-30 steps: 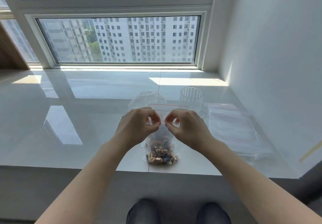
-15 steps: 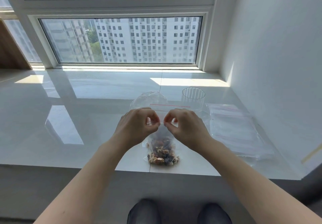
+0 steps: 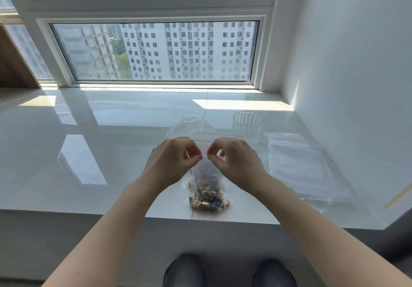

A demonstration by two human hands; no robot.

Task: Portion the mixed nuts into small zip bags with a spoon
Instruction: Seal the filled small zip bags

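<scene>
A small clear zip bag (image 3: 208, 194) with mixed nuts in its bottom stands near the front edge of the white sill. My left hand (image 3: 172, 160) and my right hand (image 3: 234, 163) pinch its top edge between thumb and fingers, close together at the middle. Behind my hands lies another clear zip bag (image 3: 194, 127) with a red seal line. No spoon is visible.
A clear ribbed plastic cup (image 3: 247, 125) stands behind my right hand. A stack of flat unfilled zip bags (image 3: 303, 166) lies at the right, close to the white wall. The glossy white sill (image 3: 89, 141) stretches left below the window. My knees show below the sill's edge.
My two hands have drawn slightly closer together on the bag's top edge. The bag of nuts stays in place.
</scene>
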